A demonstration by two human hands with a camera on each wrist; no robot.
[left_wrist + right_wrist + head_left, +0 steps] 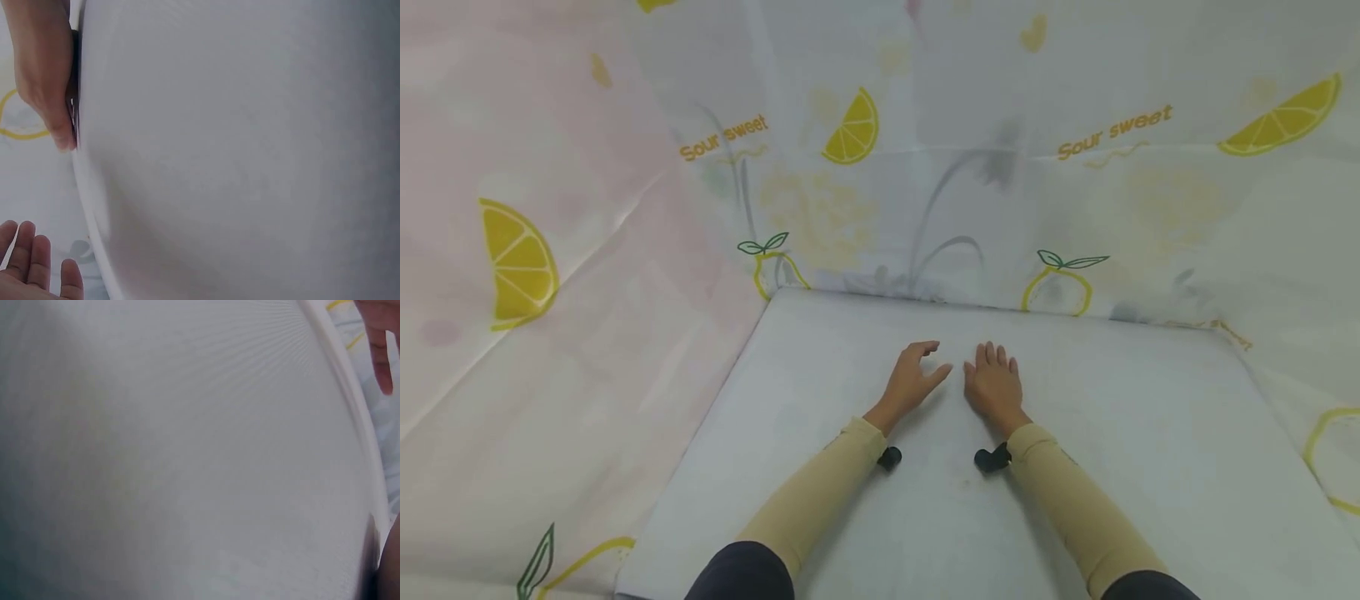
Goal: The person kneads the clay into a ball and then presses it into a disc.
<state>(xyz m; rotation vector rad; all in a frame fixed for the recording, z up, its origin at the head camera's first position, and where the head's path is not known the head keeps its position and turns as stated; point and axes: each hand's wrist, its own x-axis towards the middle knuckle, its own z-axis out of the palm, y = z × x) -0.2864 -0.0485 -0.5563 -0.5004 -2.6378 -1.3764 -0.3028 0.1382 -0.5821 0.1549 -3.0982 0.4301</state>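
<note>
Over the far middle of a white tabletop, both hands hold nothing. The left hand has its thumb apart from its slightly bent fingers, leaving a gap between them. To its right, a small distance off, the right hand shows its back, its fingers fairly straight and pointing at the far edge. In the left wrist view, fingertips of the left hand enter at lower left and the right hand appears at upper left. Fingers of the left hand show at upper right in the right wrist view.
Pale cloth printed with lemon slices and "Sour sweet" lettering hangs behind the table and along its sides. Small black devices, one at the left wrist and one at the right, stick out inward from the sleeves.
</note>
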